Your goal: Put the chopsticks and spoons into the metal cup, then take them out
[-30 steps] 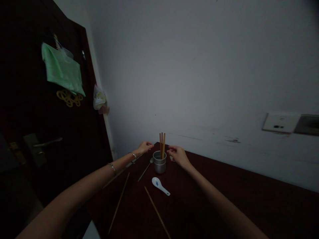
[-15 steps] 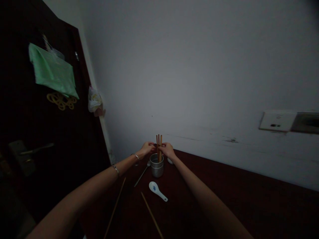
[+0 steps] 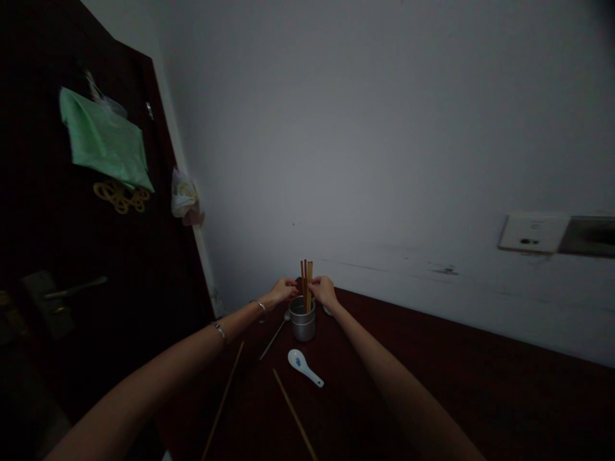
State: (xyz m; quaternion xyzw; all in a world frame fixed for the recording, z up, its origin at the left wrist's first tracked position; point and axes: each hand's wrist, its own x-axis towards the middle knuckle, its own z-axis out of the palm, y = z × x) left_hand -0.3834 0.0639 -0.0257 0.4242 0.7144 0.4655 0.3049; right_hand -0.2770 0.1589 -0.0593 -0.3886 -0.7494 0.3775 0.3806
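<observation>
A grey metal cup [image 3: 303,328] stands on the dark red table, with several chopsticks [image 3: 309,282] upright in it, some reddish and some pale. My right hand [image 3: 323,291] pinches the pale chopsticks above the cup's rim. On the other side, my left hand [image 3: 283,291] hovers by the rim, fingers loosely apart and pointing at the reddish chopsticks; I see nothing in it. In front of the cup lies a white ceramic spoon [image 3: 304,367] with a blue mark. A long-handled metal spoon [image 3: 275,338] rests left of the cup. A white object [image 3: 327,311] is partly hidden behind my right wrist.
Two single chopsticks lie nearer to me, a left one [image 3: 223,400] and a right one [image 3: 295,414]. A pale wall [image 3: 360,160] rises behind the table [image 3: 432,365]. At the left is a dark door [image 3: 144,269] with a green cloth [image 3: 106,137] hanging on it.
Another pale chopstick now shows beside the first at my right hand. My left hand has drawn slightly down and away from the chopsticks. The cup and spoons have stayed in place.
</observation>
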